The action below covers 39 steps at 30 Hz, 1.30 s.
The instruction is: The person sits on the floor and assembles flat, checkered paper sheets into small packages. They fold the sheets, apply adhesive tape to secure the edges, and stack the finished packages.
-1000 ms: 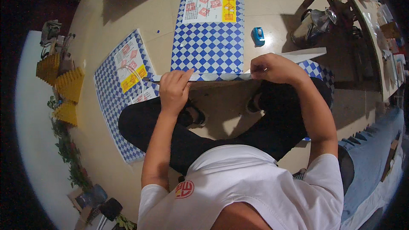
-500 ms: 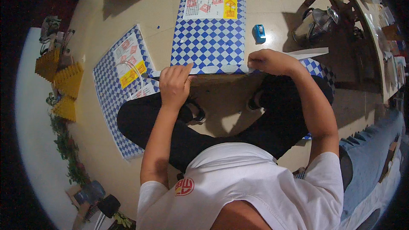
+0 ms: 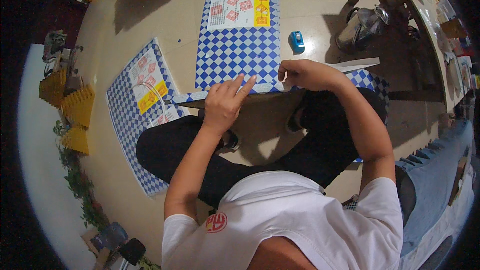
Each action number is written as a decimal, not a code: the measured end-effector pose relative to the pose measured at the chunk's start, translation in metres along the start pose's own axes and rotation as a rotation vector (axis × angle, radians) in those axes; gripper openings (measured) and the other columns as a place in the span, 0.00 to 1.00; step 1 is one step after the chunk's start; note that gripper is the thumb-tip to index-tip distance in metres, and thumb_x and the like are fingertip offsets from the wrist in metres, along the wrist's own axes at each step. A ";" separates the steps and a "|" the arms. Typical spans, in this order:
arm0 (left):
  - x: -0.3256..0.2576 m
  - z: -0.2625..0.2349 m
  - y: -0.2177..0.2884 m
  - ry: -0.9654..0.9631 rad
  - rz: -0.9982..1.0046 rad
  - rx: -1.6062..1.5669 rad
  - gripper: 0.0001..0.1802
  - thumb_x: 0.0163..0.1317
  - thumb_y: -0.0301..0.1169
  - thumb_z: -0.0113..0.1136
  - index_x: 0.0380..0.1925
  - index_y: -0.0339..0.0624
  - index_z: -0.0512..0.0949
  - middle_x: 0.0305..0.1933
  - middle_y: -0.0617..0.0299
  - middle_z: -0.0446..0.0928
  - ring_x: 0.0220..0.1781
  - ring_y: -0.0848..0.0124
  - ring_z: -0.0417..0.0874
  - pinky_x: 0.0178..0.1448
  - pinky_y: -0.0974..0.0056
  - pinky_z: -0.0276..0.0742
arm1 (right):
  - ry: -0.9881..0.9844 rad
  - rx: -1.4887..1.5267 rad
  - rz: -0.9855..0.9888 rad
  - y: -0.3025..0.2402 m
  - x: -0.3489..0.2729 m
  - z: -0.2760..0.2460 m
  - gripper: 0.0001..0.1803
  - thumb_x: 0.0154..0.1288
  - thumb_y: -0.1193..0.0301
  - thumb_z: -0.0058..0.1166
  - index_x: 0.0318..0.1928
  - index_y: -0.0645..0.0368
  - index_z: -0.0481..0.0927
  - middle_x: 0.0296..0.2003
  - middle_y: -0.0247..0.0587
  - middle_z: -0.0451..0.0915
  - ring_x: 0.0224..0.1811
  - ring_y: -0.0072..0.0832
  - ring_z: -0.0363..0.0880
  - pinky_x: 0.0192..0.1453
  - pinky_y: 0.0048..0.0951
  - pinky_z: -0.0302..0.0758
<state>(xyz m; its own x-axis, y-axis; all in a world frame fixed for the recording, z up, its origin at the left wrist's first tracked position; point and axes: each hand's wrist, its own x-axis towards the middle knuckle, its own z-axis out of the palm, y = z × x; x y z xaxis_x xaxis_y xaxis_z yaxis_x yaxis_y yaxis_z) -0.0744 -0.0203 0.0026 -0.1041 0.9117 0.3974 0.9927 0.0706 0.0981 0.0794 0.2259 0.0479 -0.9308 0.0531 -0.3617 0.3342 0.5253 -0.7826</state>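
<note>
The person sits on the floor [image 3: 305,0] in a white shirt [image 3: 300,220] and dark trousers [image 3: 185,155]. The left hand [image 3: 223,101] lies flat, fingers stretched out, pressing the near edge of a blue-and-white checked sheet [image 3: 240,50] and gripping nothing. The right hand [image 3: 300,74] pinches that same edge between thumb and fingers. Another checked sheet [image 3: 130,115] lies to the left. Beyond the right hand sits a small blue tape dispenser [image 3: 297,41], and farther off a metal kettle [image 3: 362,25].
</note>
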 end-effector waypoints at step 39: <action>0.000 -0.015 -0.006 -0.102 -0.205 -0.145 0.06 0.59 0.31 0.66 0.36 0.45 0.85 0.33 0.57 0.85 0.37 0.57 0.85 0.42 0.54 0.75 | 0.559 -0.753 -0.515 0.012 -0.015 0.033 0.12 0.60 0.69 0.58 0.45 0.53 0.85 0.42 0.34 0.85 0.49 0.33 0.82 0.60 0.37 0.74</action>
<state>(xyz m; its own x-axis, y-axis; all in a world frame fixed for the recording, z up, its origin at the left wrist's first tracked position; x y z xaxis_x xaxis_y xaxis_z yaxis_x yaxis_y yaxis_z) -0.0813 -0.0270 0.0158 -0.2880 0.9211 0.2622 0.9316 0.2059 0.2996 0.1023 0.2033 0.0267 -0.9336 -0.0430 0.3557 -0.1180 0.9743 -0.1919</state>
